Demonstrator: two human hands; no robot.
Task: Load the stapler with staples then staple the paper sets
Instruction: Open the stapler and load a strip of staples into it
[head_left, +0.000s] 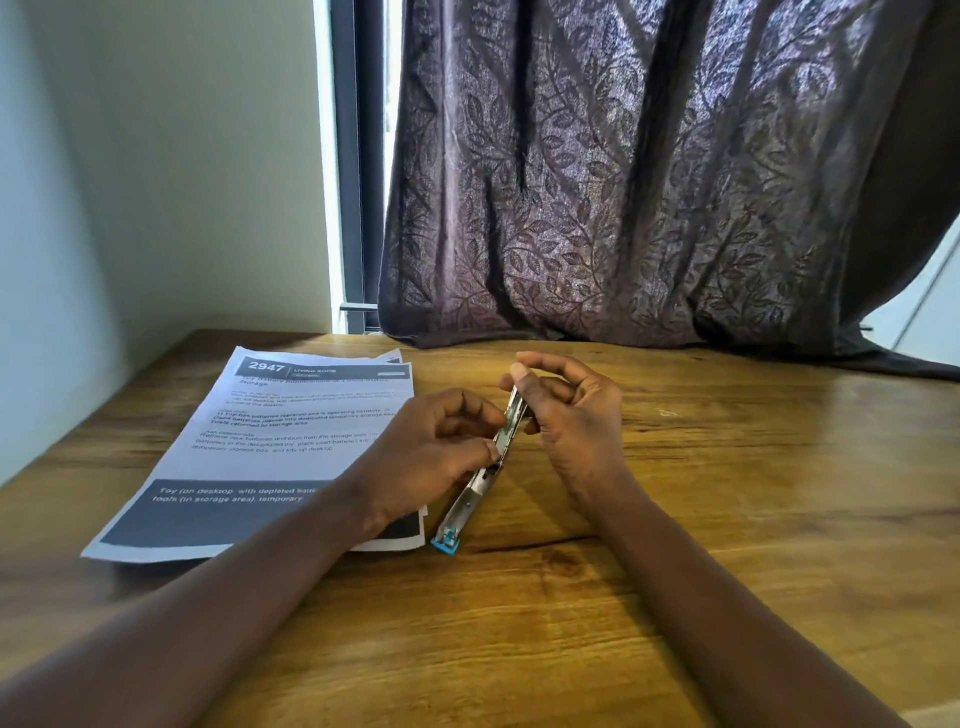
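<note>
A metal stapler (470, 499) with a blue end lies swung open in a long line; its blue end rests on the wooden table (727, 493) and its far end is lifted. My right hand (566, 410) grips the raised far end between thumb and fingers. My left hand (441, 447) pinches at the middle of the open staple channel; whether staples are between its fingertips is too small to tell. A stack of printed paper sheets (291, 447) lies on the table to the left, partly under my left wrist.
A dark patterned curtain (649, 182) hangs behind the table and drapes onto its far edge. A pale wall (156, 182) runs along the table's left side. Bare wood stretches to the right of my hands and in front of them.
</note>
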